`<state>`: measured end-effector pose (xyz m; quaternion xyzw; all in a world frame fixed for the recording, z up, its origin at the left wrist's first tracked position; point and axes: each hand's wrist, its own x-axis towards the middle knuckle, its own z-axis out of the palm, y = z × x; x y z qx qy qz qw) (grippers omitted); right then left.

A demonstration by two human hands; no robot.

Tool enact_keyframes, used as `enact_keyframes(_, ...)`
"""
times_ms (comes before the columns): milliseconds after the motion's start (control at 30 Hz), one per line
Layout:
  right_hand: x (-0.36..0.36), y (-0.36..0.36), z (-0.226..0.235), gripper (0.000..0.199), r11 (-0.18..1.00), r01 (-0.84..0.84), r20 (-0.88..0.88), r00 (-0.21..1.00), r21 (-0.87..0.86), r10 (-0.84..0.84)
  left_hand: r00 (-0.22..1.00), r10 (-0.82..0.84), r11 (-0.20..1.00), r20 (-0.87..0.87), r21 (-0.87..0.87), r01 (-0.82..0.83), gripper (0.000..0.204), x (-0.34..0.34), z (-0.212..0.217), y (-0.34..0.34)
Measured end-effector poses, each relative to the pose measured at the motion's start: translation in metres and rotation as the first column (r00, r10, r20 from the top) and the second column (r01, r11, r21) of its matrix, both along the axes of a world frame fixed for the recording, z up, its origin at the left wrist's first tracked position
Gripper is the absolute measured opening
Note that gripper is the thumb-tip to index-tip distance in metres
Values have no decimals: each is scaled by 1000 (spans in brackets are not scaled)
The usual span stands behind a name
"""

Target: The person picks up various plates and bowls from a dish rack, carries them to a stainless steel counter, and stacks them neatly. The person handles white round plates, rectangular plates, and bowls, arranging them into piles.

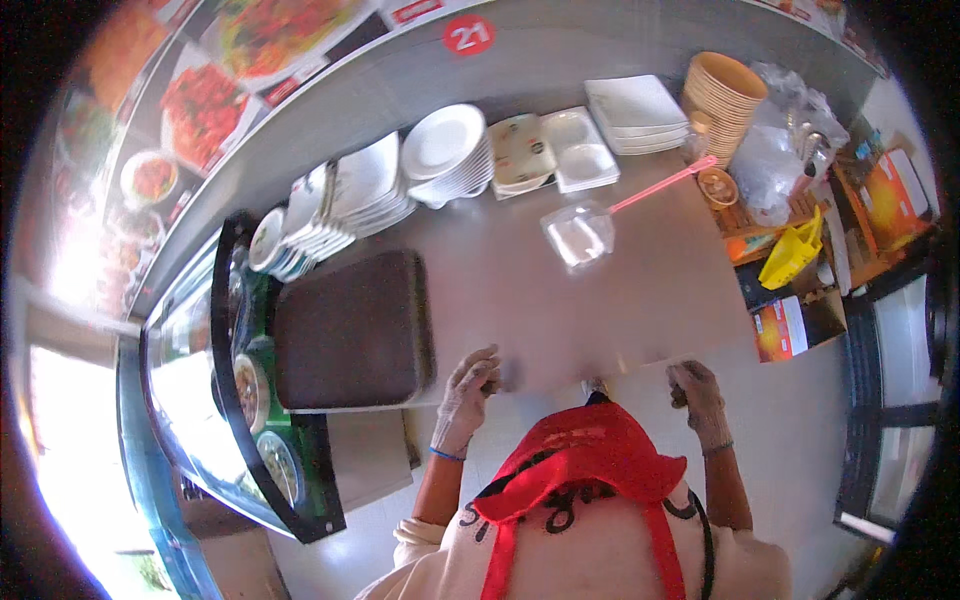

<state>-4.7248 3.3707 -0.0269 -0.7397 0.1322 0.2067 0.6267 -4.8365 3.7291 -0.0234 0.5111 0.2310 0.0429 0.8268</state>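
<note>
The person stands at the near edge of the tabletop [560, 300], both hands in thin gloves. The left hand [470, 385] rests on that edge just beside the dark brown tray [352, 330], its fingers curled down against the surface; its grip looks closed on nothing, though something small under the fingers cannot be ruled out. The right hand [695, 390] hangs just off the edge to the right, curled into a loose fist; whether it holds anything cannot be told.

Further back lies a clear plastic scoop with a pink handle [590, 228], well apart from both hands. Along the wall stand stacked white plates [445, 150], square white dishes [635, 110] and a stack of tan bowls [722, 95].

The step in hand seems to be a pause at the tabletop edge. A likely next move would be a reach forward, the left hand being nearest the tray.
</note>
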Motion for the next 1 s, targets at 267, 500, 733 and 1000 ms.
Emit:
enact_keyframes(267, -144, 13, -9, 26, 999, -28, -112, 993, 34, 31, 991, -126, 992, -44, -34, 125, 38, -116, -39, -11)
enact_keyframes(500, -238, -29, -4, 24, 959, 248, -97, 967, 139, -236, 921, -386, 921, 45, -28, 388, 37, -128, -44, -44)
enact_keyframes(733, -363, -114, -6, 22, 796, 594, -46, 804, 117, -594, 603, -797, 570, 29, 363, 737, 39, -129, -89, -136)
enact_keyframes(1000, -571, -266, 5, 21, 355, 925, -78, 367, 133, -927, 178, -982, 188, 69, 515, 836, 28, -174, -30, -403)
